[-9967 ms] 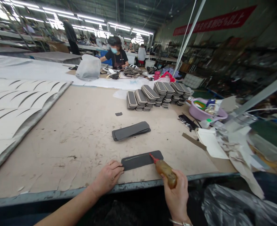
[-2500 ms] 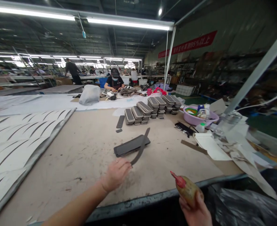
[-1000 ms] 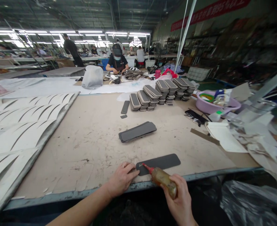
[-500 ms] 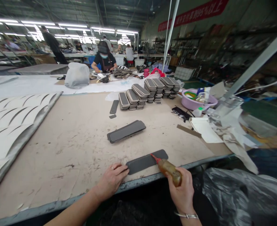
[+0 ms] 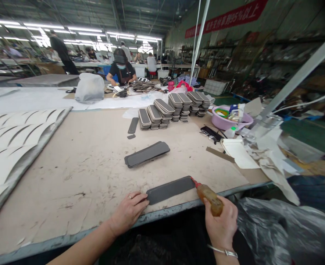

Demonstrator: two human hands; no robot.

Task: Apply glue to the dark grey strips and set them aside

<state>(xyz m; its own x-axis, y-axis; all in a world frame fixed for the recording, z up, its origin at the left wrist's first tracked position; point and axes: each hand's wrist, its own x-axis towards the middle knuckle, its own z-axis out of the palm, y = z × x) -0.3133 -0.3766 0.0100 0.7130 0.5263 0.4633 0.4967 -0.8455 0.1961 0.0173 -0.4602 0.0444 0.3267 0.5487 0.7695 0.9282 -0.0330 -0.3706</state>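
A dark grey rounded panel [image 5: 170, 189] lies near the table's front edge, its long side running along it. At its left end the fingers of my left hand [image 5: 129, 211] are close together and hold it against the tabletop. My right hand [image 5: 223, 221] is wrapped round an amber squeeze bottle [image 5: 210, 198]. The bottle is tilted, with its red nozzle [image 5: 195, 181] at the panel's upper right corner. Farther back lies a small pile of similar grey panels [image 5: 147, 154], slightly fanned.
Several stacks of pale-edged grey panels [image 5: 159, 112] stand at the back. A purple basin [image 5: 220, 121], eyeglasses [image 5: 212, 135] and an open notebook [image 5: 239, 152] lie to the right. Layered white sheets [image 5: 21, 143] cover the left side. A co-worker [image 5: 121, 70] sits across the table.
My right hand has moved the bottle to the right, its nozzle going from the panel's upper edge to its right corner. My left hand stays at the panel's left end.
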